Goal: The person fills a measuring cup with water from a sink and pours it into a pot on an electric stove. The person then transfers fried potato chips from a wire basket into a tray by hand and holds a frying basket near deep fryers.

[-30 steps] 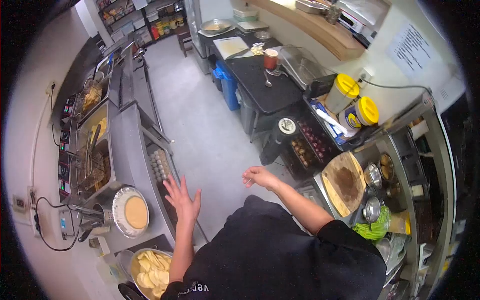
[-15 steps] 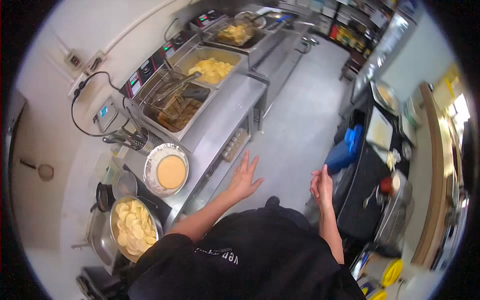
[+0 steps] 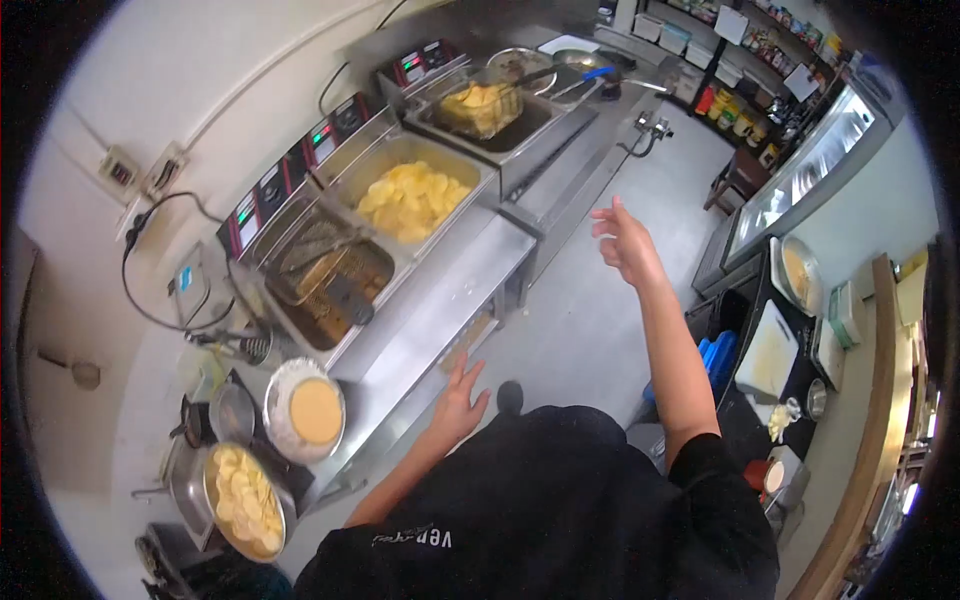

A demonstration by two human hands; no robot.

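Note:
My left hand hangs in the air beside the front edge of the steel counter, fingers spread, with nothing in it. Stretched forward over the floor, my right hand is empty too, its fingers loosely bent and apart. Nearest the left hand on the counter stands a bowl of orange-beige batter. Behind it is a fryer with dark oil and a wire basket. A steel pan holds pale potato slices. At the lower left, a metal bowl holds more slices.
Further back, another fryer basket holds yellow slices. A black-topped counter on the right carries a white cutting board and a red container. Grey floor runs between the counters. A glass-door fridge stands at the far right.
My right hand has risen and reached forward, while my left hand has dropped lower in view. The camera has shifted, showing more of the far shelves. Neither hand has taken hold of anything.

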